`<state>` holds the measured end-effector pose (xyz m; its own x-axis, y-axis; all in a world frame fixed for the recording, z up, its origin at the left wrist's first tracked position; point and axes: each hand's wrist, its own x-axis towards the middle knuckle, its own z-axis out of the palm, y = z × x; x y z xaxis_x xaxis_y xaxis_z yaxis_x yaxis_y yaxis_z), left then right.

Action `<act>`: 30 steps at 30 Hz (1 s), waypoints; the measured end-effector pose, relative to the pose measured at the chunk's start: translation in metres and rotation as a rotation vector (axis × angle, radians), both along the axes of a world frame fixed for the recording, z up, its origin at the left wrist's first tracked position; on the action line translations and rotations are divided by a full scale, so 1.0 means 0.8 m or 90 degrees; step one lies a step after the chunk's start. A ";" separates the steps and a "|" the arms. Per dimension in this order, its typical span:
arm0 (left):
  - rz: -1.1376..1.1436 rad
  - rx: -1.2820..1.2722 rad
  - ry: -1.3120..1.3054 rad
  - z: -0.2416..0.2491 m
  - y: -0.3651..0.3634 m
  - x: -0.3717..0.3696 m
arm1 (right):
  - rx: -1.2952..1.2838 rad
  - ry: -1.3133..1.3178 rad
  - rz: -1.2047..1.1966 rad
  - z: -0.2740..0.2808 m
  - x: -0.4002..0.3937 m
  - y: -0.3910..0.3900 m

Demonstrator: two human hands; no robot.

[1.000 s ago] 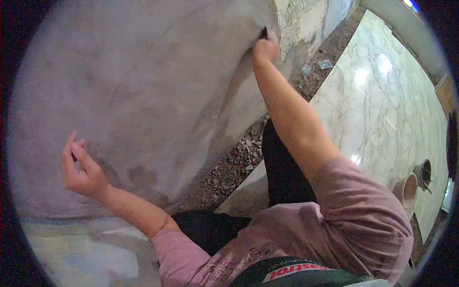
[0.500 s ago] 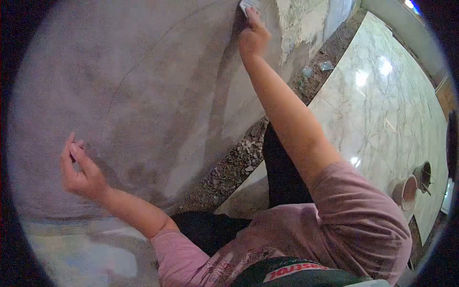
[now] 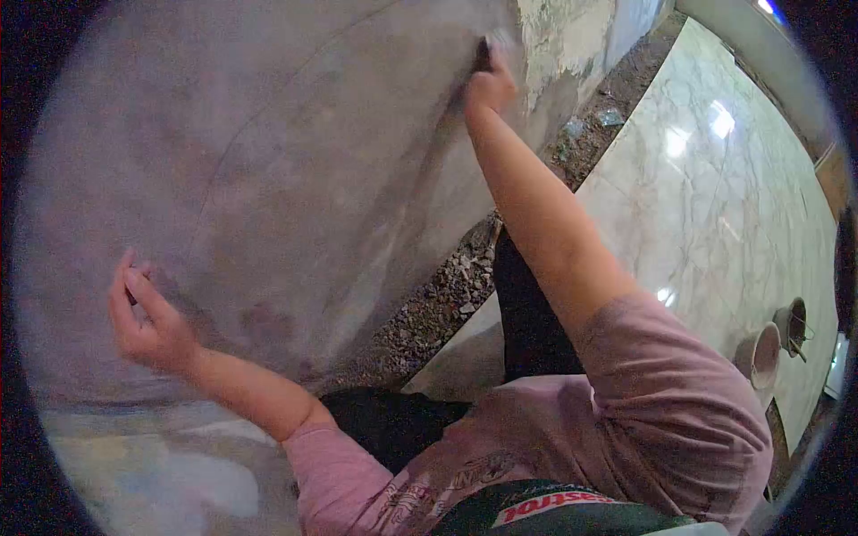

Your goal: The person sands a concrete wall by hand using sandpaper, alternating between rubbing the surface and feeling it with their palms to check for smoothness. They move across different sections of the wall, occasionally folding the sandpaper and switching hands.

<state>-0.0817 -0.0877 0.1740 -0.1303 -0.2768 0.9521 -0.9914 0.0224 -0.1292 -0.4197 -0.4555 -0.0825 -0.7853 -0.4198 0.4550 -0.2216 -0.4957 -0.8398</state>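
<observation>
My right hand (image 3: 492, 87) is wrapped round a small flat tool (image 3: 497, 45) with a pale face and a dark edge, held against the grey plastered wall (image 3: 295, 161) near its right end. Motion blurs the tool. On the left, my left hand (image 3: 150, 322) is raised close to the same wall, its fingers curled together round something small and dark that I cannot make out.
Rubble and gravel (image 3: 429, 313) lie along the wall's foot. Beyond them is a shiny marbled tile floor (image 3: 697, 205). Two buckets stand at the right, a pale one (image 3: 762, 355) and a darker one (image 3: 790, 323). Rough, flaking plaster (image 3: 563, 40) borders the upper right of the wall.
My right hand has moved down and slightly right along the wall with the tool. My left hand has barely shifted.
</observation>
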 end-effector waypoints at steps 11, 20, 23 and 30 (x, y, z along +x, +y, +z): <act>-0.013 -0.006 0.065 0.001 0.008 0.001 | -0.138 0.210 0.025 0.053 0.008 0.033; -0.021 -0.021 0.078 0.003 0.020 0.005 | -0.142 0.240 0.048 0.122 0.003 0.050; -0.003 -0.035 0.087 0.006 0.026 0.010 | -0.128 -0.107 0.107 0.055 -0.012 -0.004; -0.020 -0.033 0.080 0.004 0.025 0.023 | -0.153 0.157 0.073 0.127 -0.004 0.024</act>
